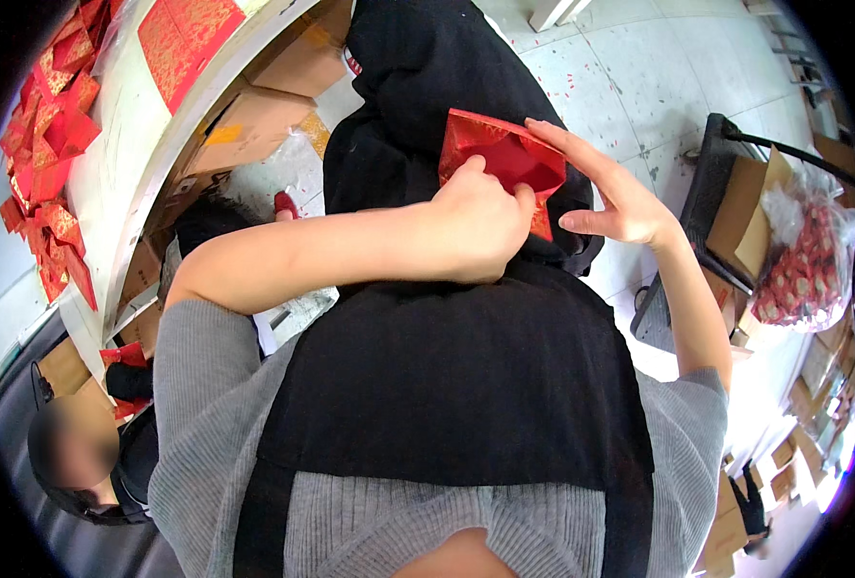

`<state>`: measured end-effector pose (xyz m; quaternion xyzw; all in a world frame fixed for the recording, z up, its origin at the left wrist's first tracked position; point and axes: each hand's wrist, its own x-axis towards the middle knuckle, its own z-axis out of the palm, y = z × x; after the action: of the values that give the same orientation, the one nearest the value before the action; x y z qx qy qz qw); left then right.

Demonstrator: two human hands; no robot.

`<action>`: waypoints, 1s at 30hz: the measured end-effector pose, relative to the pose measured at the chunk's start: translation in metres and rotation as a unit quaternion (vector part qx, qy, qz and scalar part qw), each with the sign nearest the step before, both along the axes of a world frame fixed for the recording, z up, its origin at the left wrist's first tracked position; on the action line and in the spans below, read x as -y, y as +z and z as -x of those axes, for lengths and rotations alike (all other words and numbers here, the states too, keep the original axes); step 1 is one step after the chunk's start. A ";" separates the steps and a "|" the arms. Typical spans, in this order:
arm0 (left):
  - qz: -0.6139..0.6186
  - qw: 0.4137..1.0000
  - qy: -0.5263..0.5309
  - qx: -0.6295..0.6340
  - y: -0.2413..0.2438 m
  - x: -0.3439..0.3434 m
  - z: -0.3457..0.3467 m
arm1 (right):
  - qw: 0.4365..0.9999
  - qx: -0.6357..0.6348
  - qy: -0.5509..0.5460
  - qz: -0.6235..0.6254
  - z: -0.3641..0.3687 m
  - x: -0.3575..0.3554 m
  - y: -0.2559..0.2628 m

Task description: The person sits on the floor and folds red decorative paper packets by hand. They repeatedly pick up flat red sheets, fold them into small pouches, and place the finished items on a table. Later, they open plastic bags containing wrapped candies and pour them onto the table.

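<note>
A red paper packet with gold print (460,137) is held above my black-clad lap, its mouth spread so that the plain red inside shows. My left hand (482,224) is closed on its near side, with a thumb and a finger at the opening; the other fingers are curled and partly hidden. At the packet's far right edge, the fingertips of my right hand (615,191) touch the paper. That hand's thumb stands apart from it, with a gap between thumb and fingers.
On the white table (120,137) at left lie a heap of folded red-and-gold packets (55,144) and a flat red sheet (185,43). Cardboard boxes (254,130) stand beneath. A person (128,448) is at lower left. At right, a black cart (709,195) stands near a plastic bag of red items (806,274).
</note>
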<state>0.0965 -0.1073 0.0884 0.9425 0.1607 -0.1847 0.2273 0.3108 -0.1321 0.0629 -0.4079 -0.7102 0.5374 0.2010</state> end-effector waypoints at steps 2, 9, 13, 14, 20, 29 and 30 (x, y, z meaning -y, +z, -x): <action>0.074 0.996 0.005 -0.045 0.002 -0.008 -0.001 | 1.000 0.012 0.017 -0.015 0.003 -0.001 0.003; 0.124 0.950 0.012 0.287 0.034 -0.037 0.025 | 0.995 0.059 0.033 -0.076 0.008 0.001 0.001; 0.027 0.934 0.063 0.350 0.023 -0.039 0.068 | 0.990 0.083 0.037 -0.103 0.013 0.007 -0.001; 0.014 0.951 0.064 0.303 0.006 -0.027 0.080 | 0.989 0.099 0.036 -0.107 0.016 0.008 0.000; 0.053 0.984 0.135 0.103 0.004 -0.008 0.101 | 0.973 0.179 0.047 -0.137 0.029 0.022 0.013; 0.163 0.916 0.328 0.166 -0.008 -0.020 0.100 | 0.977 0.111 -0.011 -0.182 0.028 0.020 -0.006; 0.093 0.895 0.317 0.301 -0.030 -0.018 0.104 | 0.981 0.050 -0.053 -0.177 0.031 0.016 -0.013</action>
<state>-0.0073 -0.0891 0.0584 0.8267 0.3568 0.1755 0.3982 0.2801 -0.1478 0.0500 -0.4295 -0.7807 0.3705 0.2622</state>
